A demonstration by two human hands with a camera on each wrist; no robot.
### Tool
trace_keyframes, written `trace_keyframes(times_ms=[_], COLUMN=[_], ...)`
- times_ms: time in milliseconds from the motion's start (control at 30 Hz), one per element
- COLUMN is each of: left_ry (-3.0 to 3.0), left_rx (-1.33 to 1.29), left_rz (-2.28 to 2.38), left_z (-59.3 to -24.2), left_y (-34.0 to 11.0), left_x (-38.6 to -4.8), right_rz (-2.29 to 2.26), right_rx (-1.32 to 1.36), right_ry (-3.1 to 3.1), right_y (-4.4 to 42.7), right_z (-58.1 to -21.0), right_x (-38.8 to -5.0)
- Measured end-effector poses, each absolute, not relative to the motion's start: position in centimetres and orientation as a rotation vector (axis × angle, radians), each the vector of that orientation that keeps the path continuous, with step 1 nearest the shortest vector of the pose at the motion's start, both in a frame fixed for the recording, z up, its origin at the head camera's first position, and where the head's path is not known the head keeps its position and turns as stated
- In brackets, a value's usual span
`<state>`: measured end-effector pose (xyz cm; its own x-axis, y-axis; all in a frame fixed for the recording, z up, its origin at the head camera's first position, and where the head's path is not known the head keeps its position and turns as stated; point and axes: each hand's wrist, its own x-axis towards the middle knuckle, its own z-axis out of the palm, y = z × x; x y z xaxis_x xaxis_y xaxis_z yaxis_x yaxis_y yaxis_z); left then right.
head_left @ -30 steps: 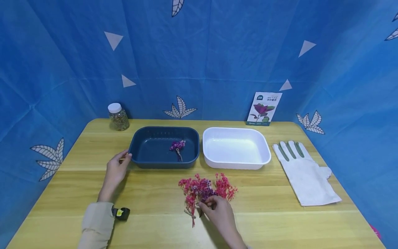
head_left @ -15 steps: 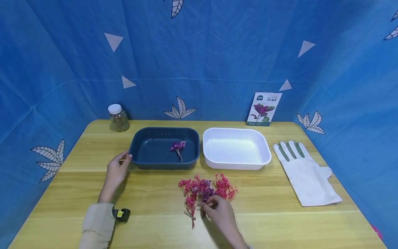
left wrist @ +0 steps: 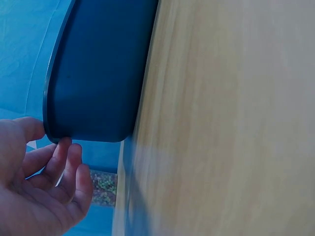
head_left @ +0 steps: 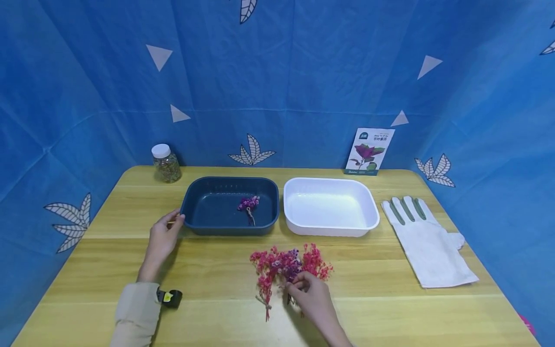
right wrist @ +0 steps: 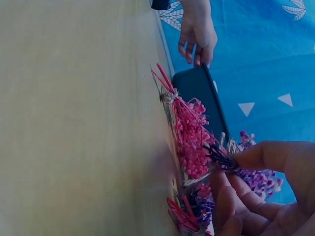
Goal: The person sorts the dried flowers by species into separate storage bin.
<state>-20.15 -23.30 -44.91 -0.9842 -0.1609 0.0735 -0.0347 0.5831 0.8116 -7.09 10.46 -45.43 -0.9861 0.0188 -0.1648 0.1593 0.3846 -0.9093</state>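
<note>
My left hand [head_left: 161,238] holds the near-left corner of the dark blue plastic tray [head_left: 230,231], thumb on its rim and fingertips at its outer wall. Inside that tray lies a small bunch of purple dried flowers [head_left: 248,204] tied with string. My right hand [head_left: 315,295] pinches another string-tied purple dried flower bunch [right wrist: 261,182] by its stems, between thumb and fingers. Pink dried flower bunches lie around it on the table: one pink bunch [head_left: 265,284] to the left, another pink bunch [head_left: 315,262] to the right. More purple stems show low in the right wrist view.
Beside the blue tray stands a white tray [head_left: 331,230]. A white-lidded jar [head_left: 167,166] is at the back left, a seed packet [head_left: 368,152] at the back right. White gloves [head_left: 433,253] lie on the right of the wooden table [head_left: 217,308].
My right hand has shifted slightly right with the purple bunch, and the pink bunches beside it have stirred a little. The left hand has stayed at the blue tray's corner.
</note>
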Motion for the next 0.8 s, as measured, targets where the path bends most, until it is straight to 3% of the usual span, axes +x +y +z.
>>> trace_keyframes(times_ms=[800], left_ry=[-2.665], left_rx=[0.169], left_rz=[-1.370], left_z=[-45.13], left_y=[-23.43], left_x=[-20.23], right_rz=[-1.694], right_rx=[0.177], right_ry=[2.485], right_y=[10.59], right_z=[-45.59], right_x=[-7.23])
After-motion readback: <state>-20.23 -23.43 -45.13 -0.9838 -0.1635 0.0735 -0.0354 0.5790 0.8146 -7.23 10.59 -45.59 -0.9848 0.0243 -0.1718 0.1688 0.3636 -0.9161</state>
